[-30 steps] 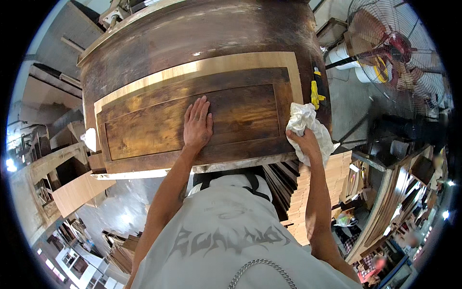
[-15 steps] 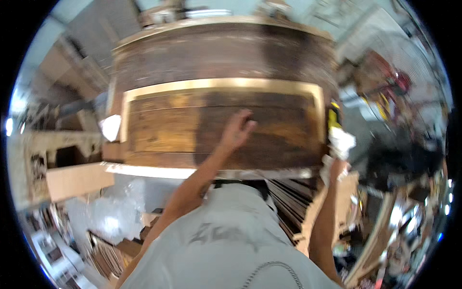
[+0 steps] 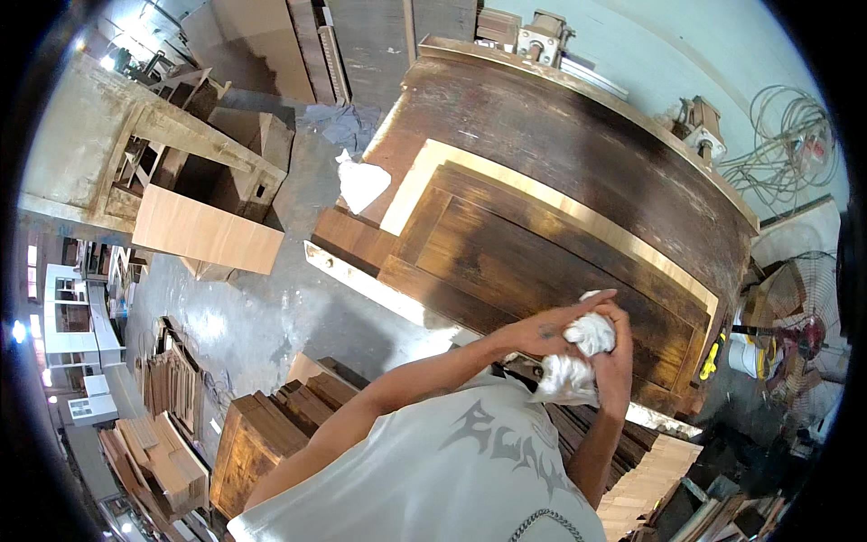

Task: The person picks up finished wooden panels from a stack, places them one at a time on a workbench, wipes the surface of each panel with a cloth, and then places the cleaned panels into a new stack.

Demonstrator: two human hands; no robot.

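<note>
A bunched white cloth (image 3: 591, 334) is gripped between my two hands, low over the right part of a brown wooden panel. My left hand (image 3: 553, 331) reaches across from the left, its fingers closed about the cloth. My right hand (image 3: 616, 350) holds it from the right side, fingertips meeting the left hand's. A loose end of the cloth hangs below toward my shirt. The framed wooden panel (image 3: 506, 257), dark-stained with lighter brown patches, lies flat under the hands. Pale wood strips (image 3: 578, 217) border its far and left sides.
Beneath the panel is a large worn brown bench (image 3: 560, 117) with metal clamps (image 3: 542, 38) at its far edge. Another white cloth (image 3: 364, 187) lies at its left corner. A yellow tool (image 3: 712, 357) and a fan (image 3: 799, 334) are right. Stacked boards (image 3: 262, 443) stand near-left.
My right hand has brought the white cloth in from the panel's right edge. My left hand, earlier open above the panel, has joined it on the cloth. The view has turned.
</note>
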